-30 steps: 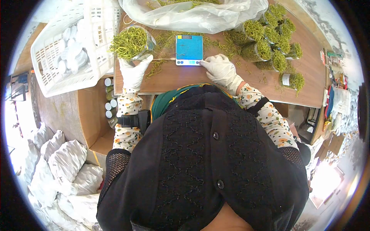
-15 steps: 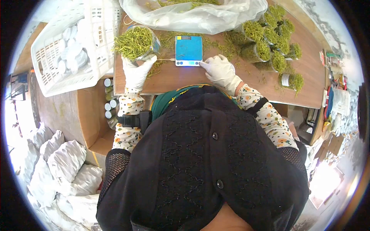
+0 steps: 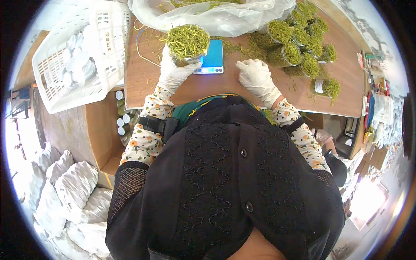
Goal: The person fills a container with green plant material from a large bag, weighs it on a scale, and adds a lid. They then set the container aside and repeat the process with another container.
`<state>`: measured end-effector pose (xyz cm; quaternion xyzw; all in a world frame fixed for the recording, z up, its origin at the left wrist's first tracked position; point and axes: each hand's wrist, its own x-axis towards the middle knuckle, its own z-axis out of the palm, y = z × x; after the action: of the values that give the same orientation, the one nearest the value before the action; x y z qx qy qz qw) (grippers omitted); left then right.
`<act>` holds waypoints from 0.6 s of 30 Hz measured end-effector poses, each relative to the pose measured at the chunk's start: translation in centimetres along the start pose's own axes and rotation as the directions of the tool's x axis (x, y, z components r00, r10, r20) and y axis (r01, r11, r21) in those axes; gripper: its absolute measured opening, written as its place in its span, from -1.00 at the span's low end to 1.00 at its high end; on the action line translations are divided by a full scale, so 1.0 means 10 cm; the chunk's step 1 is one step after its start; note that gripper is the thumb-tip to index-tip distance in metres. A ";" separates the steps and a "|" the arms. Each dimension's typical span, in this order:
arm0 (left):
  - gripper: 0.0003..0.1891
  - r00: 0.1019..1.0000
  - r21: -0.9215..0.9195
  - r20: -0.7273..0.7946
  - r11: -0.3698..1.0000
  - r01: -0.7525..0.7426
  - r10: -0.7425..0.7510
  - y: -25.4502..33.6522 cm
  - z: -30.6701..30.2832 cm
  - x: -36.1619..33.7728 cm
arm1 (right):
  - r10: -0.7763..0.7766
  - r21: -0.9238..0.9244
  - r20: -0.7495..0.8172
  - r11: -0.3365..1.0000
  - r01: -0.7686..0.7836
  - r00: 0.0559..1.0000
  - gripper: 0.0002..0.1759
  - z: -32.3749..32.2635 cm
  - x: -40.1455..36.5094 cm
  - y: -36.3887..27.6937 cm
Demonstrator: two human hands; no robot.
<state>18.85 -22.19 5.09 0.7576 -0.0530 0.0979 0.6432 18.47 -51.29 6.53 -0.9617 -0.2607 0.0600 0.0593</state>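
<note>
A wooden table [image 3: 225, 93] runs across the top of the view. A white plastic crate [image 3: 56, 86] of pale lids or cups sits at its left end, and white sacks [image 3: 73, 182] are piled on the floor below. At the far edge lies a clear plastic bag [image 3: 225, 19] holding loose green-yellow dried buds. To the right a cluster of filled jars [image 3: 299, 52] stands close together, with strands scattered on the wood around them.

In the middle sits a blue digital scale [image 3: 213, 58]. The gloved left hand [image 3: 175, 71] is wrapped around the side of a clear jar [image 3: 187, 41] heaped with buds. It holds the jar over the scale's left part, and whether the jar rests on the platform cannot be told. The gloved right hand [image 3: 255, 76] lies palm down on the table just right of the scale, fingers drawn together, gripping nothing.

Judging by this, many jars are done and one is at the weighing point. The stock in the bag suggests more remain. None of the jars seems to be lidded.
</note>
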 end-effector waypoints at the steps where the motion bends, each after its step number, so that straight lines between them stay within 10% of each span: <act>1: -0.06 1.000 0.047 0.017 0.999 -0.027 0.026 0.00 0.03 0.03 | -0.001 -0.005 0.045 1.000 0.001 0.999 -0.64 -0.02 0.00 -0.01; 5: -0.04 0.982 -0.265 0.093 0.946 0.186 -0.167 0.00 0.08 0.08 | -0.197 -0.013 -0.028 0.980 0.197 0.980 -0.60 0.13 0.02 -0.11; 18: -0.07 0.993 -0.172 0.030 0.978 0.117 -0.113 0.08 0.03 -0.01 | -0.249 -0.090 0.123 0.961 0.261 0.961 -0.55 0.22 0.19 -0.20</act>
<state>18.60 -22.59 5.82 0.7013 -0.0238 0.0478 0.7109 18.76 -48.42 4.54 -0.9171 -0.3882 0.0911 0.0012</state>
